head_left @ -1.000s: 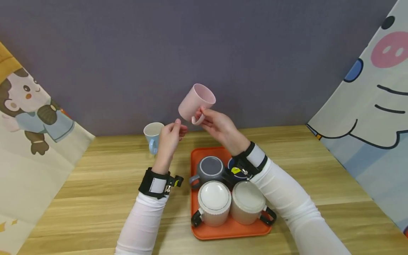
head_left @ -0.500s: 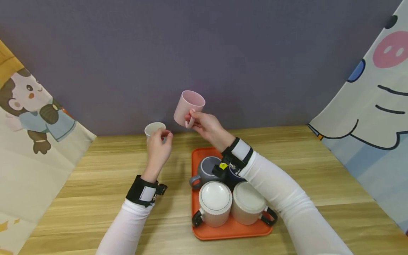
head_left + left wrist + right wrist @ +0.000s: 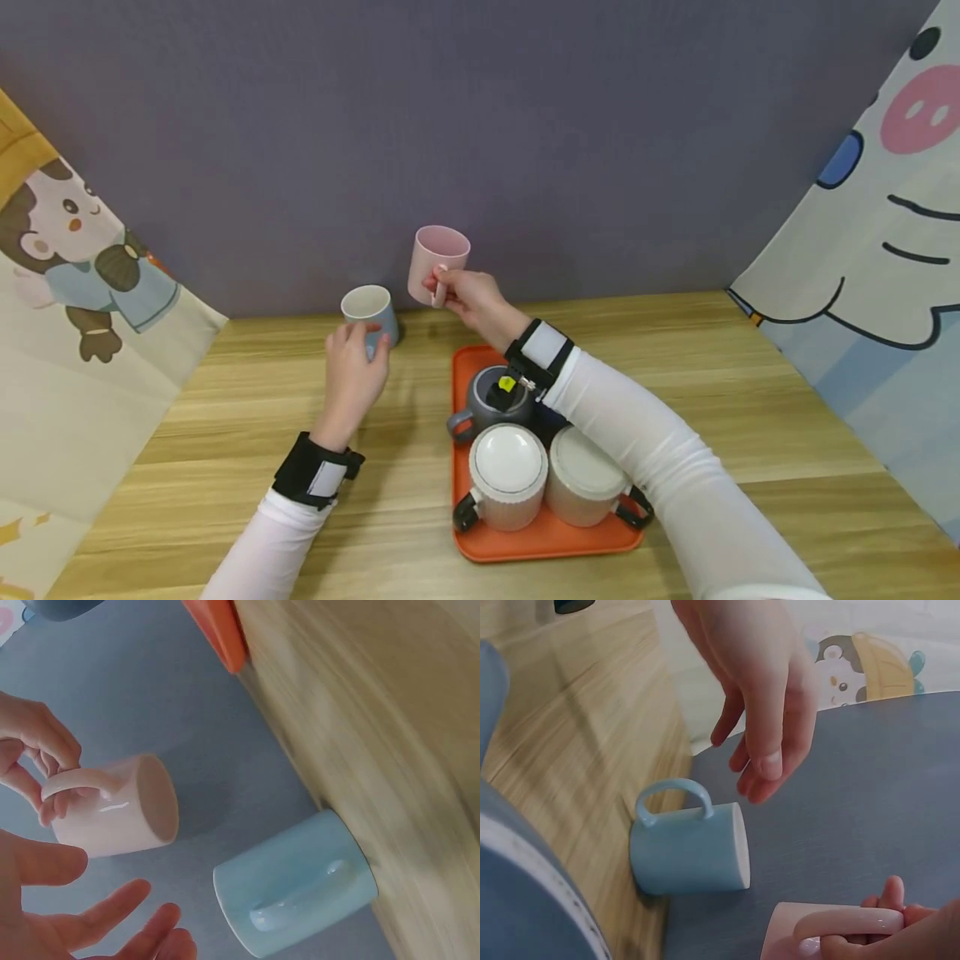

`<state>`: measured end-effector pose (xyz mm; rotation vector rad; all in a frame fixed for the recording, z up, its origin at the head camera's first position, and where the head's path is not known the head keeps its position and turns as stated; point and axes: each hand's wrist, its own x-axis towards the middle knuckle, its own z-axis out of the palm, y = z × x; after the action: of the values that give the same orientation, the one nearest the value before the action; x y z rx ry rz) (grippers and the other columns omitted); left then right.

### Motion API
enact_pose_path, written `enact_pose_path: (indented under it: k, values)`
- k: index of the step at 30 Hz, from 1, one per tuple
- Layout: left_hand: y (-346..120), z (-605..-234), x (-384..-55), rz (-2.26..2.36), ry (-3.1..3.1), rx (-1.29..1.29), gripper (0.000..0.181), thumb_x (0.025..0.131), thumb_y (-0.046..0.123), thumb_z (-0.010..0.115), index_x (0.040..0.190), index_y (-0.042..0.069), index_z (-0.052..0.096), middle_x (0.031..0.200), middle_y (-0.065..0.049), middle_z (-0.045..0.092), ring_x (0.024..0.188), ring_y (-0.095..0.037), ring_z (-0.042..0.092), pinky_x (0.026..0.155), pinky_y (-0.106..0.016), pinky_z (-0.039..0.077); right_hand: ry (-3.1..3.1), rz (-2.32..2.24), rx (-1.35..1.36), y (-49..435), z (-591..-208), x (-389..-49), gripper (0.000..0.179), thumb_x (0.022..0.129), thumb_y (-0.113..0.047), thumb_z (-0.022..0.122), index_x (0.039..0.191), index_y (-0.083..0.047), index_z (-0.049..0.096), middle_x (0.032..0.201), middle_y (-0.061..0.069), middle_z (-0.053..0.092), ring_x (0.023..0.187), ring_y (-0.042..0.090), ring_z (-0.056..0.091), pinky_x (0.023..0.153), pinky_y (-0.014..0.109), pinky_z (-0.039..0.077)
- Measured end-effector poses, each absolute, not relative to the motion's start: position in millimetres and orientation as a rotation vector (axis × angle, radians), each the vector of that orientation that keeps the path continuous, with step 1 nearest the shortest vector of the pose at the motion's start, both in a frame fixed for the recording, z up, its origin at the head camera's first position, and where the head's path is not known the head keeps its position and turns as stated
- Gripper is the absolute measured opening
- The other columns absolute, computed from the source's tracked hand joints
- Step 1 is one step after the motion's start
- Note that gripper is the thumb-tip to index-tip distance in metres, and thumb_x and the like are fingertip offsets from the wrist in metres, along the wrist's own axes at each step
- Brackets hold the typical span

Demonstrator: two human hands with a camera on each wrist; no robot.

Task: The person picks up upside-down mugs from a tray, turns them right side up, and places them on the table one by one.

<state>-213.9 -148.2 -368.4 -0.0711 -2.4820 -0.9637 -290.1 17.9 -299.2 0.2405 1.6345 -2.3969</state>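
Observation:
A pink mug [image 3: 426, 265] is in my right hand [image 3: 480, 302], whose fingers and thumb grip its handle. The mug is held above the back of the table, its mouth facing up. A light blue mug [image 3: 386, 323] stands upright on the table by the back wall, left of the pink one. My left hand [image 3: 351, 375] hovers in front of that blue mug and holds nothing. In the left wrist view the left fingers [image 3: 120, 907] are spread near the blue mug's rim, apart from it, with the blue handle [image 3: 300, 900] facing the camera.
An orange tray [image 3: 551, 550] lies on the wooden table [image 3: 750, 400], under the right forearm. On it stand a grey mug [image 3: 480, 408], a dark blue one partly hidden by the arm, and two upside-down whitish mugs [image 3: 508, 492] with black handles. A grey wall [image 3: 600, 167] rises behind.
My right hand has brought the pink mug left and lower, and turned it more upright. My left hand has moved left and down from beside the pink mug to the front of the blue mug.

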Motion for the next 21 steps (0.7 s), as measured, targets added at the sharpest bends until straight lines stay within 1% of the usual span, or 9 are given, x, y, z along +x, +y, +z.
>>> enact_pose_path:
  k: [2,4,7,9,11,13,15,18,21]
  values:
    - [-150,-370,-212,-0.932,-2.478,-0.083,0.029,0.091,0.016,0.059,0.110,-0.005,0.061,0.116,-0.028,0.053,0.111,-0.042,0.042,0.091,-0.050,0.035,1.637,-2.390,0.245,16,-302,-291,0.029,0.094,-0.008,0.057,0.118,0.007,0.062,0.070,0.001,0.064,0.069,0.008,0.062,0.092,0.032,0.050]
    - [-153,-372,-210,-0.892,-2.477,-0.098,0.028,0.090,0.015,0.059,0.109,-0.006,0.061,0.115,-0.029,0.054,0.111,-0.043,0.042,0.092,-0.051,0.035,1.631,-2.389,0.249,14,-304,-292,0.029,0.094,-0.008,0.057,0.117,0.008,0.062,0.070,0.001,0.063,0.069,0.008,0.063,0.084,0.028,0.053]
    - [-157,-375,-207,-0.838,-2.484,-0.125,0.028,0.090,0.014,0.060,0.108,-0.007,0.061,0.114,-0.030,0.054,0.110,-0.043,0.042,0.092,-0.051,0.034,1.633,-2.377,0.251,10,-307,-293,0.029,0.093,-0.008,0.058,0.117,0.008,0.062,0.069,0.001,0.063,0.068,0.007,0.062,0.071,0.021,0.051]
    - [-160,-377,-204,-0.820,-2.490,-0.143,0.028,0.090,0.014,0.060,0.108,-0.008,0.061,0.113,-0.030,0.054,0.109,-0.043,0.042,0.091,-0.050,0.034,1.643,-2.368,0.258,8,-309,-293,0.029,0.093,-0.009,0.060,0.116,0.008,0.063,0.068,0.000,0.064,0.067,0.006,0.063,0.068,0.020,0.050]
    - [-163,-379,-201,-0.811,-2.492,-0.161,0.029,0.090,0.013,0.061,0.108,-0.008,0.060,0.112,-0.030,0.054,0.108,-0.043,0.042,0.091,-0.050,0.034,1.647,-2.364,0.269,6,-311,-294,0.028,0.092,-0.009,0.060,0.115,0.008,0.064,0.068,0.001,0.064,0.066,0.006,0.063,0.071,0.021,0.052]
    - [-165,-382,-199,-0.802,-2.486,-0.184,0.029,0.089,0.012,0.061,0.109,-0.009,0.060,0.112,-0.031,0.054,0.108,-0.044,0.042,0.091,-0.051,0.033,1.649,-2.364,0.278,3,-313,-294,0.027,0.092,-0.008,0.060,0.114,0.008,0.064,0.068,0.001,0.064,0.066,0.006,0.063,0.078,0.024,0.054]
    - [-168,-385,-196,-0.789,-2.478,-0.205,0.029,0.089,0.011,0.061,0.109,-0.010,0.060,0.112,-0.031,0.054,0.107,-0.044,0.042,0.091,-0.051,0.033,1.643,-2.362,0.281,1,-314,-294,0.027,0.092,-0.006,0.060,0.114,0.009,0.064,0.068,0.002,0.065,0.070,0.009,0.065,0.085,0.027,0.053]
    - [-173,-389,-194,-0.758,-2.469,-0.231,0.031,0.088,0.010,0.063,0.110,-0.012,0.060,0.115,-0.032,0.054,0.108,-0.045,0.042,0.091,-0.052,0.033,1.644,-2.351,0.276,-2,-316,-294,0.026,0.092,-0.004,0.059,0.114,0.009,0.064,0.072,0.004,0.068,0.089,0.017,0.069,0.088,0.028,0.051]
    - [-177,-392,-191,-0.739,-2.474,-0.243,0.033,0.087,0.010,0.064,0.111,-0.012,0.059,0.118,-0.032,0.054,0.109,-0.046,0.042,0.091,-0.053,0.033,1.640,-2.338,0.273,-4,-318,-296,0.027,0.093,-0.004,0.058,0.116,0.009,0.063,0.092,0.014,0.073,0.109,0.024,0.064,0.089,0.028,0.051]
